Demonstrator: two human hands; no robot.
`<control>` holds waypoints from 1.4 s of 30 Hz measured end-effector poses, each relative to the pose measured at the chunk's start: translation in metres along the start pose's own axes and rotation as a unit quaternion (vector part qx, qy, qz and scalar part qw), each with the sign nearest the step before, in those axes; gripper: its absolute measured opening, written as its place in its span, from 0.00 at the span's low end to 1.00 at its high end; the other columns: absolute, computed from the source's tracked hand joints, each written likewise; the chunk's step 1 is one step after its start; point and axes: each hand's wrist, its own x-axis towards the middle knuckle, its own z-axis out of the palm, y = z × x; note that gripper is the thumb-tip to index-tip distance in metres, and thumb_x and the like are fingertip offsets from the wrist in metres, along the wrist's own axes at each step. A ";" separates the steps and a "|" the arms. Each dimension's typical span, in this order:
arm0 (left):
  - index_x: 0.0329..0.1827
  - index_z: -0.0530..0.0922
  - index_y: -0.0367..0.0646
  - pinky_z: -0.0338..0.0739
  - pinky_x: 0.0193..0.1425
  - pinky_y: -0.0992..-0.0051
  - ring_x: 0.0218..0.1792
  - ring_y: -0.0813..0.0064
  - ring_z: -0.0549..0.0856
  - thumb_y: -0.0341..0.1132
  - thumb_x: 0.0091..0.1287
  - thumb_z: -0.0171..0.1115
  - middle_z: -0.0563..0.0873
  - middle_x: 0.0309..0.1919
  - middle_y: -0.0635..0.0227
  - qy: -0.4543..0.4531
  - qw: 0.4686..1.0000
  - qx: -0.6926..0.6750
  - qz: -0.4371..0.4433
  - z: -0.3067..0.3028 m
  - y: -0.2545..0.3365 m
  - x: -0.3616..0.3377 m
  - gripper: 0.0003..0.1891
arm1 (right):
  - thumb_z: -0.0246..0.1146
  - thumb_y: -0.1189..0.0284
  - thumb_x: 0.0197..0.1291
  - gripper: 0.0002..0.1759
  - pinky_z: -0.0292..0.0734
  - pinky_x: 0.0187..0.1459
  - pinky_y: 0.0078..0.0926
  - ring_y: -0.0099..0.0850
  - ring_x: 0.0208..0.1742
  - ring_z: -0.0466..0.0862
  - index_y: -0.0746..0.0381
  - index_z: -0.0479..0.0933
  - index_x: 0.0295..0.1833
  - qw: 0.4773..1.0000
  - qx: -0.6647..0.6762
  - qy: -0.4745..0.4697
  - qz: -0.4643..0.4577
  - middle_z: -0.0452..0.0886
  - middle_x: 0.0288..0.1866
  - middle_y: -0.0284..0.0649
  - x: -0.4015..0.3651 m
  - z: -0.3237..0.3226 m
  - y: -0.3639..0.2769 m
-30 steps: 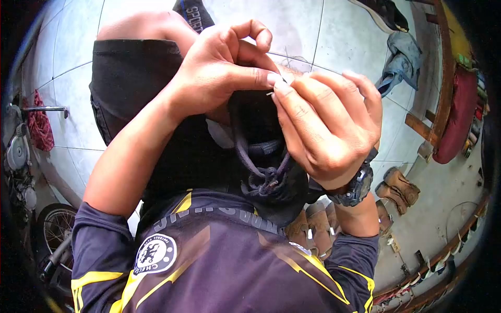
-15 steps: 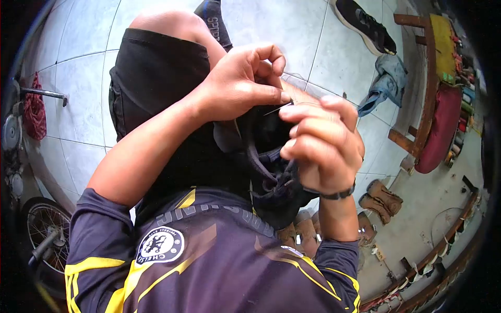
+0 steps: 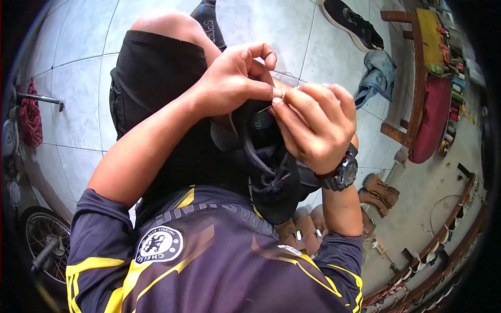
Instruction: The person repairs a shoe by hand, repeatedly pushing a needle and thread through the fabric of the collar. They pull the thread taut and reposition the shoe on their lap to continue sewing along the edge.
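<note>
The right hand (image 3: pixel 319 133) pinches a thin needle (image 3: pixel 265 109). Half a second ago its fingers were curled and blurry; now they reach out straighter, close beside the left hand (image 3: pixel 229 78). The left fingertips look pinched too, but I can't tell on what. This looks like a time for tiny moves. The needle pokes out over the black cloth thing (image 3: pixel 245 138) in the lap. Past the hands is open floor (image 3: pixel 284 31); a bent knee (image 3: pixel 162 25) blocks some room at the left.

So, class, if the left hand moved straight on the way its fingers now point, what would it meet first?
Most likely the right hand, whose fingers lie just beyond those of the left hand; depth is unclear, so they may already touch.
</note>
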 end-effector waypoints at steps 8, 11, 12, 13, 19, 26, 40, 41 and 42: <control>0.49 0.68 0.41 0.79 0.44 0.82 0.38 0.82 0.86 0.17 0.65 0.68 0.89 0.37 0.64 -0.019 0.999 0.017 0.020 0.001 0.001 -0.003 0.18 | 0.70 0.73 0.48 0.08 0.79 0.50 0.36 0.35 0.47 0.86 0.61 0.84 0.37 0.998 0.043 -0.014 -0.036 0.85 0.44 0.37 0.006 0.009 0.011; 0.50 0.68 0.41 0.79 0.43 0.82 0.38 0.83 0.86 0.19 0.66 0.69 0.89 0.38 0.64 -0.003 0.999 0.038 0.028 0.001 -0.005 0.000 0.18 | 0.72 0.73 0.48 0.09 0.80 0.49 0.37 0.37 0.47 0.86 0.62 0.84 0.37 0.984 0.166 -0.010 -0.060 0.85 0.44 0.39 0.009 0.013 0.002; 0.49 0.68 0.41 0.80 0.43 0.82 0.39 0.83 0.86 0.21 0.67 0.69 0.89 0.38 0.64 -0.008 0.999 0.045 0.026 0.000 -0.004 0.000 0.17 | 0.73 0.72 0.48 0.10 0.80 0.50 0.38 0.37 0.47 0.87 0.62 0.83 0.37 0.970 0.235 -0.004 -0.066 0.85 0.44 0.39 0.011 0.016 -0.004; 0.49 0.68 0.41 0.80 0.43 0.82 0.39 0.83 0.86 0.21 0.67 0.69 0.89 0.38 0.64 -0.006 0.999 0.047 0.025 -0.001 -0.003 -0.002 0.17 | 0.74 0.72 0.47 0.10 0.81 0.50 0.39 0.38 0.47 0.87 0.62 0.83 0.37 0.951 0.300 0.006 -0.069 0.85 0.44 0.39 0.013 0.018 -0.007; 0.47 0.69 0.41 0.81 0.46 0.82 0.40 0.85 0.86 0.18 0.65 0.71 0.88 0.37 0.67 0.031 0.997 0.066 0.028 0.006 -0.001 -0.003 0.18 | 0.59 0.74 0.72 0.01 0.73 0.63 0.66 0.50 0.35 0.87 0.60 0.75 0.45 0.586 0.744 0.195 0.255 0.86 0.43 0.54 0.006 -0.056 0.000; 0.47 0.68 0.41 0.81 0.47 0.82 0.40 0.83 0.86 0.17 0.65 0.70 0.89 0.37 0.65 0.043 0.992 0.117 0.010 0.009 0.001 -0.007 0.18 | 0.59 0.75 0.72 0.07 0.72 0.65 0.54 0.44 0.46 0.84 0.60 0.73 0.53 0.851 0.430 0.284 0.107 0.85 0.50 0.50 0.017 -0.253 0.024; 0.47 0.71 0.41 0.81 0.47 0.83 0.41 0.84 0.86 0.19 0.67 0.70 0.88 0.37 0.68 0.039 0.991 0.120 0.039 0.015 -0.002 -0.007 0.15 | 0.58 0.77 0.73 0.22 0.71 0.69 0.32 0.30 0.66 0.78 0.61 0.70 0.71 0.645 0.673 -0.292 0.213 0.81 0.65 0.43 -0.013 0.057 0.041; 0.46 0.72 0.41 0.80 0.46 0.85 0.39 0.86 0.86 0.20 0.67 0.71 0.88 0.36 0.70 0.045 0.991 0.121 0.042 0.016 -0.002 -0.007 0.15 | 0.58 0.77 0.73 0.21 0.71 0.68 0.32 0.30 0.65 0.78 0.61 0.70 0.69 0.650 0.667 -0.290 0.219 0.81 0.64 0.44 -0.016 0.064 0.040; 0.46 0.72 0.41 0.80 0.46 0.85 0.39 0.86 0.86 0.20 0.67 0.71 0.88 0.36 0.70 0.040 0.991 0.120 0.039 0.017 -0.002 -0.007 0.15 | 0.59 0.77 0.73 0.20 0.71 0.68 0.33 0.29 0.65 0.78 0.62 0.71 0.68 0.655 0.662 -0.288 0.225 0.81 0.63 0.44 -0.018 0.070 0.039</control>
